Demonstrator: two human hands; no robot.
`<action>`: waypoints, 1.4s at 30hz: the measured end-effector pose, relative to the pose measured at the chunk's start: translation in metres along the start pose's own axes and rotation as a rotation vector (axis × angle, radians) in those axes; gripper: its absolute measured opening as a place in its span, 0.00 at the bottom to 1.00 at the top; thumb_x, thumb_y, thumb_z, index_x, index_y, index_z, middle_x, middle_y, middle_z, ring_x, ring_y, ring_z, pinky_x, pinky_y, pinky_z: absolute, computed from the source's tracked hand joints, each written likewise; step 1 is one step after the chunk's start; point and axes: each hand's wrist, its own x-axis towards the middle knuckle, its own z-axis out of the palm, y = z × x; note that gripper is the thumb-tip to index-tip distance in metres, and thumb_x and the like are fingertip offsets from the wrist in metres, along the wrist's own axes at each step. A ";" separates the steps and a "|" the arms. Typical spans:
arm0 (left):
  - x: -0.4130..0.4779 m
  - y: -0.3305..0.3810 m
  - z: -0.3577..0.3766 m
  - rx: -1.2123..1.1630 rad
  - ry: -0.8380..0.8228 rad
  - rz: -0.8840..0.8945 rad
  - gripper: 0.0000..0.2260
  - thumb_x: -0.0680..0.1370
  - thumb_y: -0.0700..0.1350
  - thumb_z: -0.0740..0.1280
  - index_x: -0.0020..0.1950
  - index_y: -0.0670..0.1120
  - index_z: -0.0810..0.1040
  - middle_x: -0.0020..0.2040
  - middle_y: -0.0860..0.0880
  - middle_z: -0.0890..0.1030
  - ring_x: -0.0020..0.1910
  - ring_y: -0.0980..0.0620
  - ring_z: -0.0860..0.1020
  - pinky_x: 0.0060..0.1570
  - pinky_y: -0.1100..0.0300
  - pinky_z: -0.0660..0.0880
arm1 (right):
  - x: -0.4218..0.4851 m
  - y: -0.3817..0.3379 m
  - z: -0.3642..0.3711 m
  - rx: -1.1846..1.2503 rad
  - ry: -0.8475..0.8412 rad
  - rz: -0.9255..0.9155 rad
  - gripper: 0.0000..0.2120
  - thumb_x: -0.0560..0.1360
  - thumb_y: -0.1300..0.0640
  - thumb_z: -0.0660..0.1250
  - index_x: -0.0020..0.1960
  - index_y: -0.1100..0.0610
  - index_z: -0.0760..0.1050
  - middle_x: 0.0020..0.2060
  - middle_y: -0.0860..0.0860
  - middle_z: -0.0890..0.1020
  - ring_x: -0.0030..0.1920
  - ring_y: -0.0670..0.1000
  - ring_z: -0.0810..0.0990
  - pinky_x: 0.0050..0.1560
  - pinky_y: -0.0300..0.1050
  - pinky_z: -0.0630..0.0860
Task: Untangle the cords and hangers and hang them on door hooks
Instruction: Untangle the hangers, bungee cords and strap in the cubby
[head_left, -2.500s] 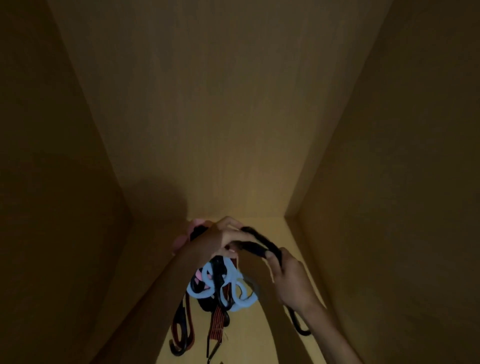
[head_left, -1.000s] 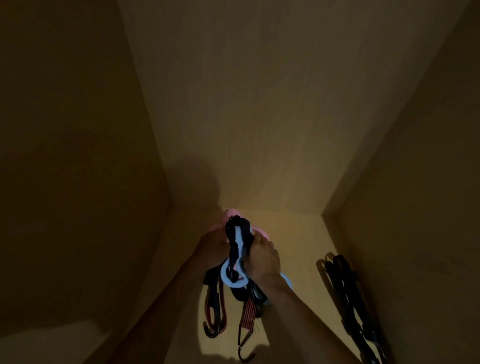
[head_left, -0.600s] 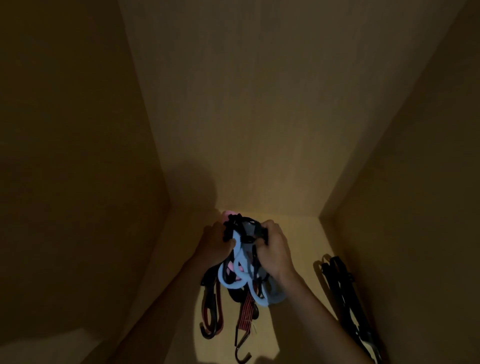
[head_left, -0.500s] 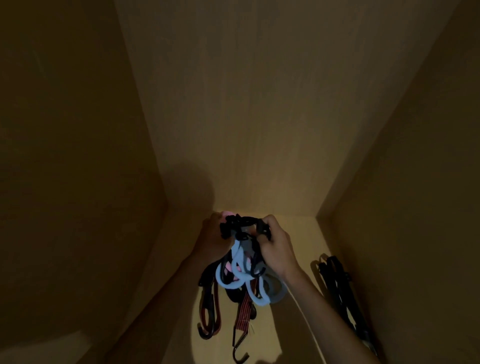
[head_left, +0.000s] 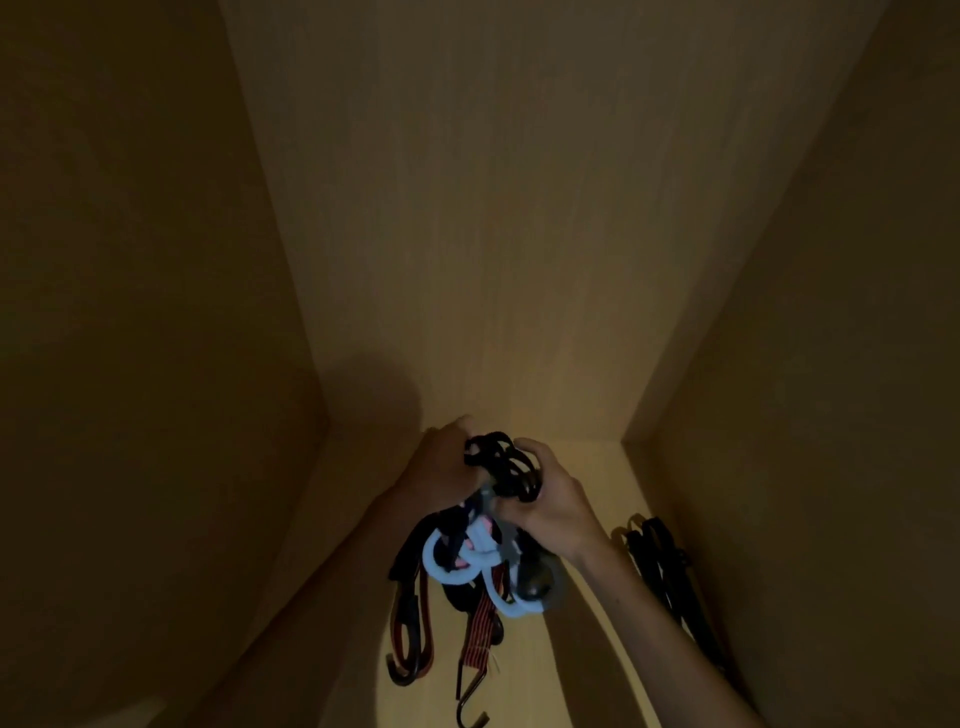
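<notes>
A tangled bundle hangs between my hands inside a dim wooden cabinet. Its top is a knot of black cord (head_left: 501, 465). Below dangle light blue S-shaped hangers (head_left: 452, 569), a bit of pink hanger (head_left: 480, 530), and red-and-black striped bungee cords (head_left: 480, 626) ending in a metal hook (head_left: 470, 701). My left hand (head_left: 441, 462) grips the top of the bundle from the left. My right hand (head_left: 556, 506) grips the black cord knot from the right.
A separate black cord (head_left: 670, 582) lies on the cabinet floor (head_left: 587, 649) by the right wall (head_left: 805, 415). The back panel (head_left: 493, 234) and left wall (head_left: 145, 364) close in the space.
The black cord that my right hand held was laid by the right wall. Both hands then closed on the top of the bundle, and the black knot has been worked upward.
</notes>
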 end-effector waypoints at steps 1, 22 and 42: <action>-0.001 0.005 -0.001 -0.029 -0.008 0.008 0.09 0.71 0.39 0.65 0.39 0.46 0.64 0.34 0.51 0.71 0.33 0.54 0.69 0.29 0.61 0.61 | 0.000 -0.001 0.002 0.015 -0.011 0.010 0.29 0.68 0.55 0.74 0.64 0.43 0.65 0.47 0.42 0.79 0.47 0.41 0.78 0.42 0.32 0.74; -0.019 0.028 -0.031 -0.438 -0.457 -0.044 0.08 0.62 0.46 0.69 0.40 0.51 0.81 0.43 0.45 0.82 0.44 0.47 0.80 0.46 0.54 0.73 | -0.004 -0.009 -0.021 -0.100 0.032 -0.143 0.03 0.74 0.60 0.67 0.45 0.56 0.73 0.29 0.45 0.75 0.27 0.39 0.72 0.28 0.32 0.66; -0.019 0.046 -0.022 -0.373 -0.223 -0.102 0.06 0.71 0.42 0.67 0.46 0.49 0.80 0.45 0.46 0.83 0.44 0.51 0.80 0.43 0.58 0.74 | -0.008 -0.011 -0.026 -0.361 0.016 -0.140 0.08 0.75 0.58 0.61 0.40 0.61 0.71 0.27 0.50 0.71 0.25 0.47 0.66 0.27 0.41 0.61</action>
